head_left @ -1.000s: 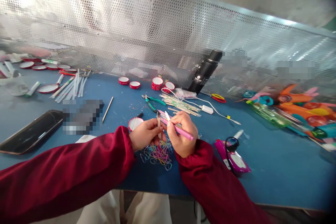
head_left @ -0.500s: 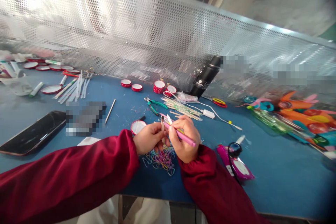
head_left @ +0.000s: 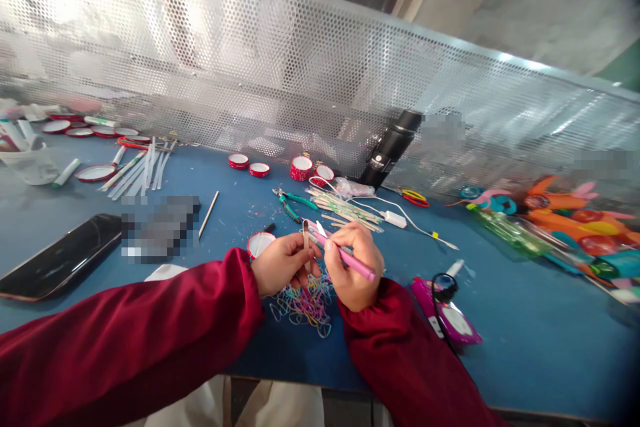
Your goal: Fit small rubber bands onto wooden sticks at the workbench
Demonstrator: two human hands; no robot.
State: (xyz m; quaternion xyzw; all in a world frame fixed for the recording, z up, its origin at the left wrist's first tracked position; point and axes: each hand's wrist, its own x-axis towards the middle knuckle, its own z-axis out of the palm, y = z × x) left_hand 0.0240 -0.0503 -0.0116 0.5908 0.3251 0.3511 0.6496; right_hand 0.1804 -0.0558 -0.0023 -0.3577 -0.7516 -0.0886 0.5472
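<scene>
My left hand point(head_left: 280, 265) is closed, its thumb and fingers pinching a small flat wooden stick point(head_left: 307, 240) with a dark upper end. My right hand point(head_left: 361, 280) grips a pink pen point(head_left: 359, 263), its front end slanting toward the stick. A white piece point(head_left: 321, 229) sticks up by the right fingers; I cannot tell what it belongs to. Whether the pen touches the stick is unclear. Beneath both hands lies a tangled heap of colourful rubber bands point(head_left: 305, 310). Just behind my left hand is a round red-rimmed white lid point(head_left: 260, 244).
Teal-handled pliers point(head_left: 289, 207) and a bundle of wooden sticks point(head_left: 345, 205) lie beyond the hands. A black bottle point(head_left: 393, 152) leans by the perforated metal screen point(head_left: 225, 60). Phones point(head_left: 65, 253) are on the left; a purple packet point(head_left: 450, 317) with a black cable is on the right.
The view has shifted very slightly. The pink pen's front end sits a little closer to the stick's dark end; both hands keep their holds.
</scene>
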